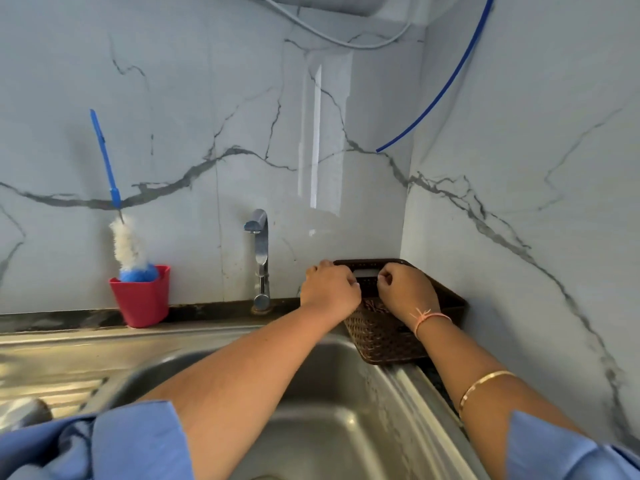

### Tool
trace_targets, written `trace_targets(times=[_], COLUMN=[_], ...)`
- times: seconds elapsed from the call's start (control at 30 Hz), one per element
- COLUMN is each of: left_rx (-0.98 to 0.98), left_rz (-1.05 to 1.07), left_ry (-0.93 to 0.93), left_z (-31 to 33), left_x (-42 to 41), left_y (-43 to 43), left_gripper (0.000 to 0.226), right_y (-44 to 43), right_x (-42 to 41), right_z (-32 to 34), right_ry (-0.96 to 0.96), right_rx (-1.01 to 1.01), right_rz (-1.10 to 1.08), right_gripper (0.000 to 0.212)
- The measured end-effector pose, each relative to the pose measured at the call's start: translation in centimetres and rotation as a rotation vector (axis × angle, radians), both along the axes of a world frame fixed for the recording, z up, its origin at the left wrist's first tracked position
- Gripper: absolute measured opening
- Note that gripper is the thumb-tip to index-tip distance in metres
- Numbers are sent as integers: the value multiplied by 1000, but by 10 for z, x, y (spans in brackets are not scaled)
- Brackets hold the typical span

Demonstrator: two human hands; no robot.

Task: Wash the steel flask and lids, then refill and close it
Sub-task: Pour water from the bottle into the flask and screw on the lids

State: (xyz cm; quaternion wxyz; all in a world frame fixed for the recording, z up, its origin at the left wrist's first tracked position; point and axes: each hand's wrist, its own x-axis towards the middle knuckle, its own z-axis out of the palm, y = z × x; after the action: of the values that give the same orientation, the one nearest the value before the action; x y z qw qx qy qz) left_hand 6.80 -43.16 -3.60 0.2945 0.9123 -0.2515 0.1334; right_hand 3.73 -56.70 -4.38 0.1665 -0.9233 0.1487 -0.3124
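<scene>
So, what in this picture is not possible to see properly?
Head view only:
Inside of the brown basket: covered by the left hand and right hand.
What the curled fingers hold, if anything: turned away from the camera.
Lower left, grey metal object: blurred, partly behind the blue sleeve; maybe the flask.
Drain of the sink: cut off by the bottom edge.

My steel desk (52,344) has the sink basin (329,427) sunk into it. At 10 o'clock a red cup (142,303) stands by the dark back ledge, a blue-handled brush (128,244) upright in it. The tap (261,265) rises at 12. A brown basket (384,341) sits at 2 o'clock, overhanging the basin's corner. A blurred steel object (27,412) lies at 8.
</scene>
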Motion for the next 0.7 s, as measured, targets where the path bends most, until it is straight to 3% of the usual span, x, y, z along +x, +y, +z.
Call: trace_targets(times=[0.3,0.7], left_rx=[-181,-309], left_rz=[10,178], left_ry=[-35,-106], left_z=[-9,-46], left_x=[-51,-112], left_y=[88,235], left_gripper=[23,16], right_y=[107,254], right_x=[-46,-85], right_z=[6,-35], right_ry=[-227,-156], right_rx=[0,163], right_rz=[159,431], right_gripper=[21,16])
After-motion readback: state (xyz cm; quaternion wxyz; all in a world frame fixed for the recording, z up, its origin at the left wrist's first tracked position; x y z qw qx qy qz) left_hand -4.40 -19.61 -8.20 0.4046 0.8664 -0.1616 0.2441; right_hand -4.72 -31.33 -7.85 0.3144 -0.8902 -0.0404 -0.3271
